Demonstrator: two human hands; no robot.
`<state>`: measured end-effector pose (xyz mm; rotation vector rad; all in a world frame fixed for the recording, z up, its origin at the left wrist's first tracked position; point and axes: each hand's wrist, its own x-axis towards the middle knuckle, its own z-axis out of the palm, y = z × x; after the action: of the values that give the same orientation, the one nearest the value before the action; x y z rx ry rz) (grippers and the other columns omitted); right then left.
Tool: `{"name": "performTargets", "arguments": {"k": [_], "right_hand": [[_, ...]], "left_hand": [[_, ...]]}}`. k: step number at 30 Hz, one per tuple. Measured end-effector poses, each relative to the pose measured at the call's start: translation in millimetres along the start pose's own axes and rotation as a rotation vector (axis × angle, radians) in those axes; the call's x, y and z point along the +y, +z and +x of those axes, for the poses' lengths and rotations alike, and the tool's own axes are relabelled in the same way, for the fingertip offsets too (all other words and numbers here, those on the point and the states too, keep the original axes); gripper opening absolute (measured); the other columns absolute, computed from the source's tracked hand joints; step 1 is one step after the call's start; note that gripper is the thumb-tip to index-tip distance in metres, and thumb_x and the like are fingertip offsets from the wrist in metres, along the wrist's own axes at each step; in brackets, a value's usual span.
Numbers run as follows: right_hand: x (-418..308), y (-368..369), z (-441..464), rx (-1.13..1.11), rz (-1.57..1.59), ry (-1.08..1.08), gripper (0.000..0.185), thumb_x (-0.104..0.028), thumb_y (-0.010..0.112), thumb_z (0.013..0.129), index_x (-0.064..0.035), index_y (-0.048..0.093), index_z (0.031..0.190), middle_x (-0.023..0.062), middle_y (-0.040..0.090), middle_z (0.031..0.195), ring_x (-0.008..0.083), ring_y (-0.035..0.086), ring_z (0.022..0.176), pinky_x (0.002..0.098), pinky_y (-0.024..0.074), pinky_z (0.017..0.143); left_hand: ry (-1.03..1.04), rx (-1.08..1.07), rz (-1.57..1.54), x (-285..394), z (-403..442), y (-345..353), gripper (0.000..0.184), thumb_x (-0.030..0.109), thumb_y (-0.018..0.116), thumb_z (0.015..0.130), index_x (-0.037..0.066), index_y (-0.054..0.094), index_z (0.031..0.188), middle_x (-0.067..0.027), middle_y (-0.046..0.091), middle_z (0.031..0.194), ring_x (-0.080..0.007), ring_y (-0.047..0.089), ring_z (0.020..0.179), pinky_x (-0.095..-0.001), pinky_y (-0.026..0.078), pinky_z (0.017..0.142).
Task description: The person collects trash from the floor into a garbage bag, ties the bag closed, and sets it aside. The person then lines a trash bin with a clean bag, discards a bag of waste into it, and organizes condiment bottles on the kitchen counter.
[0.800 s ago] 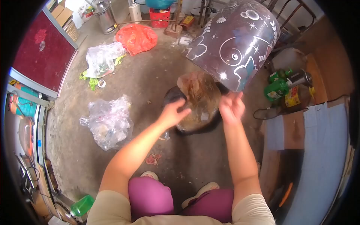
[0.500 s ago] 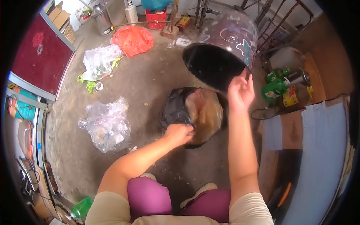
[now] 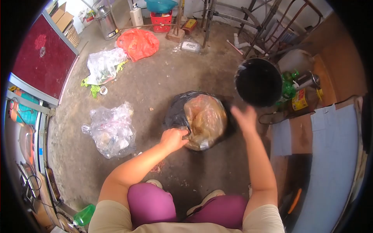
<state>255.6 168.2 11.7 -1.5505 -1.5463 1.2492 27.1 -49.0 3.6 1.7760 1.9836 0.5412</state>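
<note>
Black bag [image 3: 176, 110] on the floor [image 3: 206, 171], out of the bin [image 3: 258, 83] and apart from it; wrapping only partial, brown bundle [image 3: 208, 118] uncovered on top. Left hand [image 3: 173, 139] pinches the black film's near edge. Right hand [image 3: 245, 117] empty, fingers wide, just beside the bin; contact unclear.

black bag [image 3: 176, 110], yellowish-brown bundle [image 3: 206, 121]

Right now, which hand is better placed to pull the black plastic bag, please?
Probably the left hand: it grips the black plastic bag, while the right hand is open, apart from it.
</note>
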Motion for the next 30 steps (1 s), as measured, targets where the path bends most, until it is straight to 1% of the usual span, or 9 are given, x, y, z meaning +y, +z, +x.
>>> {"name": "performTargets", "arguments": {"k": [4, 8, 10, 15, 17, 20, 25, 27, 30], "right_hand": [[-9.5, 4.6, -48.6, -0.163, 0.125, 0.421, 0.019, -0.014, 0.061, 0.078, 0.0024, 0.056, 0.085, 0.0045, 0.054, 0.070, 0.0150, 0.048, 0.060, 0.0299, 0.0415, 0.059], [-94.0, 0.7, -79.0, -0.112, 0.592, 0.012, 0.011, -0.008, 0.052, 0.083, 0.0020, 0.054, 0.086, -0.0016, 0.044, 0.061, 0.0082, 0.038, 0.051, 0.0249, 0.0364, 0.054], [-147.0, -14.4, -93.9, -0.231, 0.675, -0.053, 0.011, -0.008, 0.049, 0.085, 0.0030, 0.053, 0.088, -0.0050, 0.034, 0.057, 0.0058, 0.031, 0.048, 0.0227, 0.0329, 0.051], [-241.2, -34.8, -103.5, -0.361, 0.746, -0.327, 0.016, -0.006, 0.046, 0.086, 0.0063, 0.052, 0.096, -0.0058, 0.029, 0.057, 0.0041, 0.025, 0.047, 0.0205, 0.0240, 0.047], [-262.7, -25.1, -115.7, -0.476, 0.751, -0.544, 0.031, -0.004, 0.046, 0.086, 0.0055, 0.047, 0.116, -0.0003, 0.042, 0.067, 0.0052, 0.032, 0.051, 0.0200, 0.0281, 0.048], [-274.0, 1.1, -132.6, -0.523, 0.445, -0.518, 0.041, -0.003, 0.046, 0.087, -0.0005, 0.039, 0.126, 0.0056, 0.052, 0.076, 0.0072, 0.041, 0.054, 0.0204, 0.0362, 0.052], [-217.3, 42.0, -109.1, -0.673, 0.018, -0.131, 0.011, -0.005, 0.048, 0.086, -0.0018, 0.046, 0.096, 0.0058, 0.056, 0.081, 0.0072, 0.044, 0.053, 0.0213, 0.0354, 0.046], [-173.9, 69.7, -119.6, -0.744, 0.123, -0.154, 0.013, -0.012, 0.050, 0.088, -0.0027, 0.048, 0.097, 0.0061, 0.057, 0.083, 0.0072, 0.045, 0.056, 0.0209, 0.0362, 0.048], [-169.0, 102.5, -143.9, -0.715, 0.309, -0.054, 0.016, -0.019, 0.052, 0.089, -0.0034, 0.049, 0.093, 0.0039, 0.057, 0.083, 0.0077, 0.049, 0.064, 0.0199, 0.0379, 0.052]], "left_hand": [[-0.095, -0.107, -0.233, 3.5, 3.6, -14.5, 0.044, 0.021, 0.073, 0.067, 0.017, 0.061, 0.109, -0.0064, 0.059, 0.064, -0.0160, 0.053, 0.055, -0.0308, 0.044, 0.054], [-0.270, -0.185, -0.825, -4.4, 4.9, -55.7, 0.038, 0.022, 0.072, 0.072, 0.010, 0.062, 0.107, 0.0093, 0.042, 0.064, -0.0023, 0.040, 0.056, -0.0194, 0.032, 0.049], [-0.453, 0.017, -1.045, 6.2, 5.0, -98.4, 0.022, 0.022, 0.065, 0.080, 0.008, 0.063, 0.097, 0.0078, 0.046, 0.067, -0.0019, 0.039, 0.055, -0.0177, 0.031, 0.045], [-0.150, 0.432, -1.333, 38.3, 8.8, -222.2, 0.022, 0.015, 0.057, 0.084, 0.001, 0.056, 0.102, 0.0084, 0.033, 0.057, -0.0011, 0.024, 0.043, -0.0180, 0.022, 0.040], [0.039, 0.444, -1.210, 53.8, 1.9, -251.1, 0.024, 0.014, 0.054, 0.086, 0.001, 0.054, 0.106, 0.0074, 0.038, 0.062, -0.0003, 0.025, 0.045, -0.0175, 0.021, 0.042], [0.121, 0.474, -1.051, 79.0, 3.7, -264.2, 0.022, 0.013, 0.051, 0.088, 0.001, 0.053, 0.106, 0.0073, 0.038, 0.063, 0.0004, 0.026, 0.048, -0.0175, 0.021, 0.042], [-0.224, 0.194, -1.025, 31.7, 14.3, -207.7, 0.012, 0.016, 0.054, 0.087, 0.005, 0.054, 0.090, 0.0061, 0.042, 0.064, -0.0019, 0.036, 0.052, -0.0177, 0.030, 0.045], [-0.118, 0.287, -0.688, 5.3, 12.9, -140.7, 0.012, 0.015, 0.051, 0.088, 0.003, 0.053, 0.090, 0.0015, 0.050, 0.070, -0.0081, 0.047, 0.062, -0.0248, 0.040, 0.053], [0.074, 0.282, -0.683, 34.2, -13.5, -111.0, 0.016, 0.005, 0.048, 0.083, -0.001, 0.051, 0.098, -0.0125, 0.055, 0.088, -0.0261, 0.055, 0.082, -0.0354, 0.046, 0.072]]}}
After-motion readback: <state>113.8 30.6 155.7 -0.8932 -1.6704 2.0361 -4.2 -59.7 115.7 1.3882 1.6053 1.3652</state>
